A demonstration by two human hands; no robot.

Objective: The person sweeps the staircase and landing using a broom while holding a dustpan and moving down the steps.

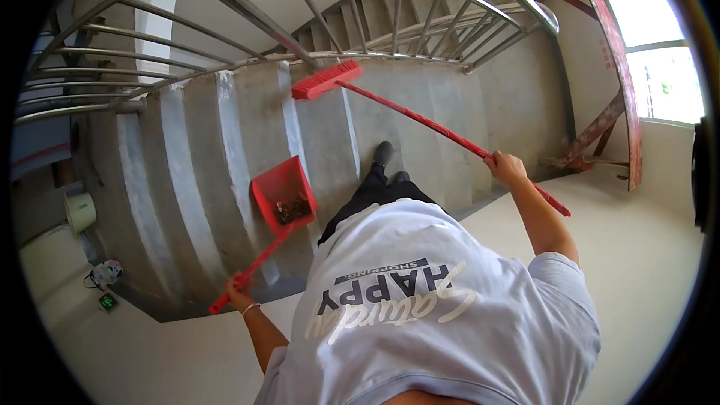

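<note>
My right hand [508,169] is wrapped round the red handle of a broom [420,118]. The broom's red bristle head [327,79] is near the foot of the railing, at the upper middle of the view. At the lower left, my left hand [239,292] grips the red handle of a dustpan [279,181]. The pan is over the steps left of my legs, with a small heap of brownish debris [292,208] in it. Whether broom and pan touch the steps is hard to tell.
Concrete stairs [199,180] with pale edges run across the view. A metal railing [300,7] curves along the top. A reddish frame [616,52] leans by the window at right. A pale bucket [79,211] and a small bundle [107,273] are at far left.
</note>
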